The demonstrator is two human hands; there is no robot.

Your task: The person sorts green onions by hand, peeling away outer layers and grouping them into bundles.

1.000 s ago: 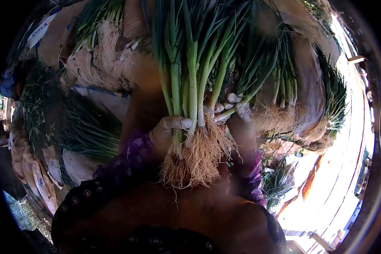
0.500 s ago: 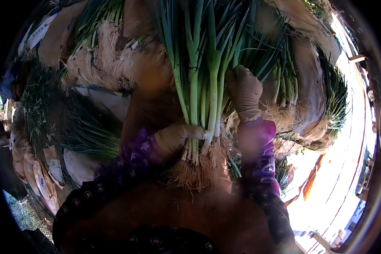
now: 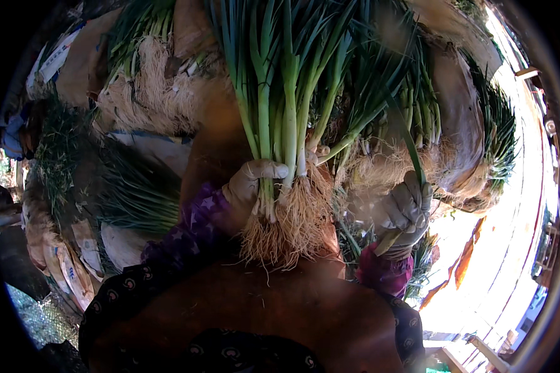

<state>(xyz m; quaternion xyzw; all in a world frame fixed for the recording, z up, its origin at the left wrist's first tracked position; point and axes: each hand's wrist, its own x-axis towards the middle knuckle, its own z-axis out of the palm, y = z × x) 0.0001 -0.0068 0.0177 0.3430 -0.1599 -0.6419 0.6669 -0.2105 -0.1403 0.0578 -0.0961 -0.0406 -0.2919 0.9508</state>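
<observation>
In the middle, my left hand (image 3: pixel 254 180), in a pale glove, is wrapped round a bunch of green onions (image 3: pixel 290 118) just above the roots. The bunch stands upright, leaves up, its tangled tan roots (image 3: pixel 295 214) hanging below my fingers. Some stems lean out to the right, and my thumb lies across the front of the white stem ends. My right hand (image 3: pixel 406 211), also gloved, is to the right of the bunch with its fingers curled. A single long green onion leaf (image 3: pixel 410 148) rises from its grip, and a yellowish end shows under the palm.
More green onions with pale roots (image 3: pixel 149 81) lie at the back left, and others (image 3: pixel 426 112) at the back right beside a brown sack (image 3: pixel 457 118). A dark leafy pile (image 3: pixel 137 193) sits at left. A brown apron (image 3: pixel 280 311) covers my lap. Bright sunlight falls at right.
My right hand has come away from the bunch, down and to the right, with a leaf in it. The bunch and my left hand have shifted slightly left and up.
</observation>
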